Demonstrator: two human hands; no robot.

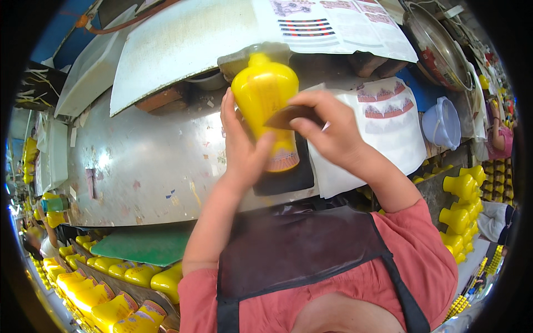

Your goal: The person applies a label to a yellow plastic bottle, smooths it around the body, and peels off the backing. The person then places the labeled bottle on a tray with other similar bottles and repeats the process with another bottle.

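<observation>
A glossy yellow vase (261, 91) lies on a dark pad (286, 186) on the metal table, its neck pointing away from me and a pink patterned band round its base. My left hand (242, 141) grips the vase's left side, fingers partly hidden behind it. Pinched in my right hand (336, 125) is a thin dark brown scraper (288, 116), its edge at the vase's front face. Faint print shows on the yellow surface there. Beyond the neck sits a grey rest (227, 61), whose contact with the vase I cannot make out.
Printed transfer sheets (383, 127) lie on the right, beside a pale blue bucket (441, 125). A white board (172, 55) spans the back on bricks (162, 100). Yellow vases (105, 302) fill racks at lower left, and others (463, 205) stand at right. Other people are at the sides.
</observation>
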